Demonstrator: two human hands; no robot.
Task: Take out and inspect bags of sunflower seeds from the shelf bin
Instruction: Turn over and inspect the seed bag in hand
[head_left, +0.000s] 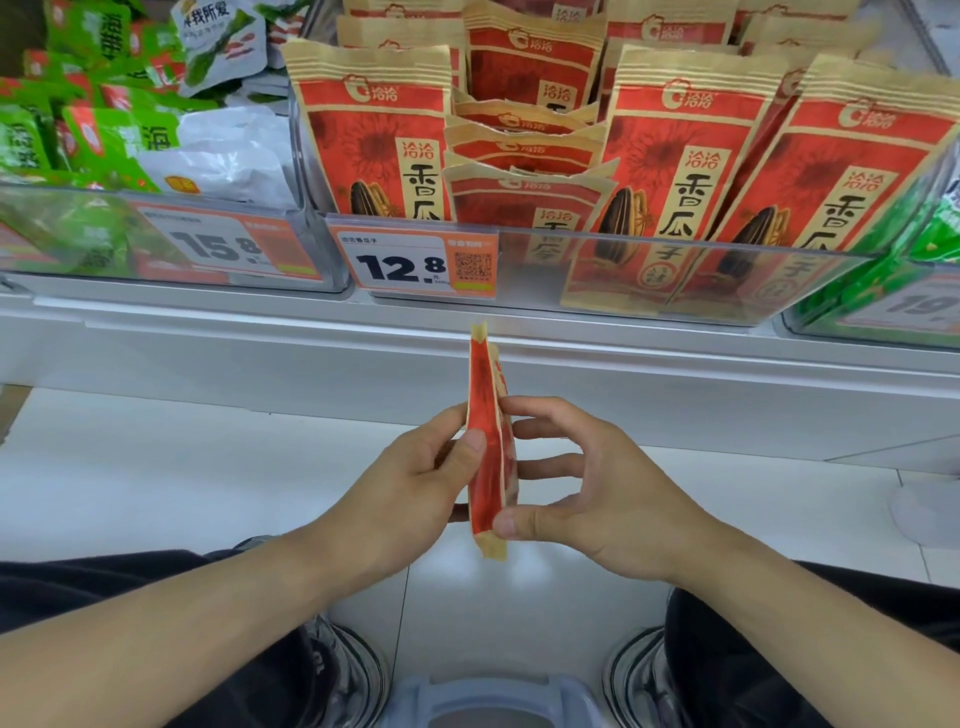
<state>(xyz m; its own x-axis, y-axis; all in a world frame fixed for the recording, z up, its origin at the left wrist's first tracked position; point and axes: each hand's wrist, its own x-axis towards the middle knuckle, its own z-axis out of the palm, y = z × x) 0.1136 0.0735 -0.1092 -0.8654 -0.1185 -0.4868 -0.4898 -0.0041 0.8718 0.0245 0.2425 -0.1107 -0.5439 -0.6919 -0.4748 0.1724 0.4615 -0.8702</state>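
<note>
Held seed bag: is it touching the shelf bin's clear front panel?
Apart. In the head view the held seed bag has its top edge below the clear front panel, with white shelf face showing between them.

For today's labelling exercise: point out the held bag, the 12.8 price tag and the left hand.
held bag (485, 457), head view, red side panel seen edge-on.
12.8 price tag (400, 267), head view, on the printed digits.
left hand (410, 483), head view, back of the hand.

A red-and-tan paper seed bag (488, 441) stands edge-on between the left hand (415, 478) and right hand (587, 488). Behind and above it, the clear plastic shelf bin (675, 270) holds more bags upright.
</note>
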